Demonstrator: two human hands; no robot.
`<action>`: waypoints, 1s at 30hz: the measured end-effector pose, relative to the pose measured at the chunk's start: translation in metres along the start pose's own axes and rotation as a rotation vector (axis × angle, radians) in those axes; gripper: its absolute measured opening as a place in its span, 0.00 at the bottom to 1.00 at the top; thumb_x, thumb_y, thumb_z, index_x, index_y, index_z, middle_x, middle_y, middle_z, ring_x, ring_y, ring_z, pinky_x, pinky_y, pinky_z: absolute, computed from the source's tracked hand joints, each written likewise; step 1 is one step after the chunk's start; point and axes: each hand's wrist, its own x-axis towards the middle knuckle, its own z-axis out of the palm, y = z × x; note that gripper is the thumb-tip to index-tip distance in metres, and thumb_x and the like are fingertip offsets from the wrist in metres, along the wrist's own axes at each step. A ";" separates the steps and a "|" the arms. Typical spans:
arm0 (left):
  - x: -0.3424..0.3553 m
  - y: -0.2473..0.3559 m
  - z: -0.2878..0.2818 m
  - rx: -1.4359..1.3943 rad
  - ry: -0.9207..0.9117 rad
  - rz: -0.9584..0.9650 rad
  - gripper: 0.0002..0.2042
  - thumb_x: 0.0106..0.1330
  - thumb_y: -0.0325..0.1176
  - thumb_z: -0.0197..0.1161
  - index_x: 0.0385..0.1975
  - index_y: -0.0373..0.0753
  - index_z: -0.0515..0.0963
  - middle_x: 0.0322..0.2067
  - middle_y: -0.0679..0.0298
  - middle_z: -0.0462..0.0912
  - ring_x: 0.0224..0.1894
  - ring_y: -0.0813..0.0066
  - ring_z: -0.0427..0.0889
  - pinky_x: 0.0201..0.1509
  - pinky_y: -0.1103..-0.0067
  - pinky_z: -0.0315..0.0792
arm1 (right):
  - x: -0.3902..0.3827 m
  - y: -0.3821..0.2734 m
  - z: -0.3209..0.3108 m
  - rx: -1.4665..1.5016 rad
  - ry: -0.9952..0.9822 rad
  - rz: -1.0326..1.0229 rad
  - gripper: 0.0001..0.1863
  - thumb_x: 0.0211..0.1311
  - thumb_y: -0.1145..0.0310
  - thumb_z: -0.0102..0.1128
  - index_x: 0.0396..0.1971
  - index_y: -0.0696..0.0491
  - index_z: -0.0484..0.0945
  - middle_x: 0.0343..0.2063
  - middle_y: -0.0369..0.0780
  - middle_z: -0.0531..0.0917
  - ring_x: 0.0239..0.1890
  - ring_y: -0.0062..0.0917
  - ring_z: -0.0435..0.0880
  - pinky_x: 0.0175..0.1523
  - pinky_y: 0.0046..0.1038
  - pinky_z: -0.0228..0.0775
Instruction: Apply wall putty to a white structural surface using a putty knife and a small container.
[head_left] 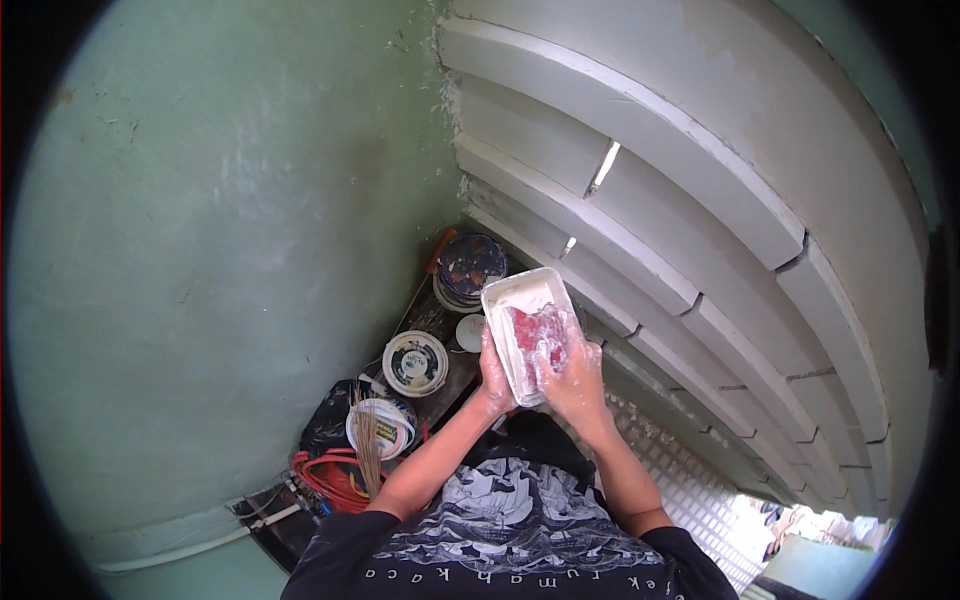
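Observation:
A white rectangular tray (518, 288) with pale, creamy paste inside is held up in front of my body. My left hand (494, 370) grips its left side near the lower corner, fingers wrapped round the edge. My right hand (568, 378) is in the right part of the tray, its fingers closed on a crumpled red, wet-looking cloth or sponge (530, 325) smeared with white paste. Both hands and wrists are spotted with white. Part of the tray's floor is hidden by the red piece and my fingers.
A green wall (250, 200) rises left; a white slatted barrier (700, 250) curves along the right. Paint buckets (415, 362) stand on a dark ledge below, beside a stick broom (370, 440) and red hose (325, 475). A tiled surface (670, 450) lies at lower right.

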 end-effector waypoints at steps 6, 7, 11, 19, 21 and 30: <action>0.000 -0.009 -0.012 -0.022 0.040 -0.013 0.30 0.72 0.56 0.34 0.62 0.37 0.63 0.56 0.55 0.72 0.56 0.62 0.74 0.63 0.66 0.67 | -0.008 0.026 0.011 -0.093 0.048 -0.132 0.25 0.49 0.73 0.59 0.50 0.64 0.70 0.37 0.56 0.81 0.40 0.45 0.83 0.48 0.37 0.72; -0.001 -0.008 -0.012 -0.021 0.042 -0.013 0.30 0.72 0.56 0.34 0.62 0.37 0.63 0.56 0.55 0.72 0.56 0.62 0.74 0.63 0.66 0.67 | -0.001 0.028 0.009 0.050 -0.001 -0.021 0.24 0.50 0.75 0.59 0.50 0.64 0.70 0.38 0.52 0.81 0.41 0.39 0.82 0.49 0.34 0.72; 0.001 -0.008 -0.016 0.008 0.075 -0.043 0.34 0.70 0.60 0.34 0.62 0.36 0.62 0.57 0.53 0.71 0.56 0.60 0.74 0.63 0.64 0.67 | 0.008 0.075 0.019 0.437 0.014 0.112 0.22 0.54 0.79 0.57 0.51 0.63 0.70 0.44 0.41 0.80 0.45 0.23 0.78 0.53 0.26 0.69; -0.011 -0.005 -0.033 -0.086 0.041 -0.108 0.35 0.67 0.61 0.36 0.67 0.42 0.55 0.62 0.57 0.67 0.61 0.56 0.70 0.65 0.58 0.63 | 0.024 0.031 -0.029 1.102 0.253 0.220 0.20 0.60 0.76 0.54 0.54 0.59 0.69 0.43 0.37 0.80 0.44 0.18 0.79 0.51 0.22 0.72; -0.018 -0.006 -0.053 -0.129 0.034 -0.085 0.35 0.67 0.62 0.37 0.67 0.43 0.56 0.63 0.59 0.66 0.62 0.56 0.69 0.65 0.57 0.63 | 0.032 0.018 -0.051 1.110 0.355 0.199 0.20 0.61 0.76 0.52 0.54 0.59 0.68 0.43 0.37 0.80 0.43 0.18 0.80 0.49 0.22 0.73; -0.044 -0.002 -0.079 -0.037 0.033 -0.091 0.35 0.67 0.63 0.35 0.67 0.46 0.56 0.64 0.61 0.65 0.62 0.56 0.69 0.64 0.55 0.64 | 0.097 -0.052 -0.148 -0.373 1.199 -0.387 0.23 0.54 0.81 0.57 0.54 0.62 0.74 0.44 0.45 0.83 0.30 0.20 0.84 0.30 0.21 0.76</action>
